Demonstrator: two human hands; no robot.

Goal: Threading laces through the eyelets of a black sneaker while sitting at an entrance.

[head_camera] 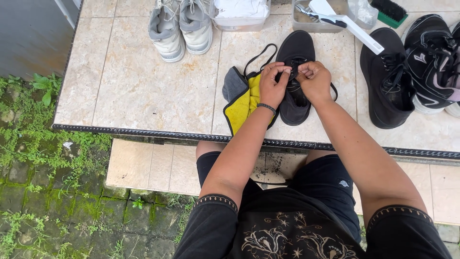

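Two hands meet over a black shoe [295,76] lying near the worktop's [143,91] front edge, heel toward the person so the eyelets face them. The left hand [273,86] and right hand [314,81] each pinch its black lace [258,55] with fingers pressed together. A yellow-and-grey cloth [242,98] lies just beside the shoe.

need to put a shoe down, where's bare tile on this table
Widest bare patch: table left half, bordered by the grey sneakers above and yellow cloth at right. The right side is crowded: both hands on the black shoe, more black shoes, tubs along the back.
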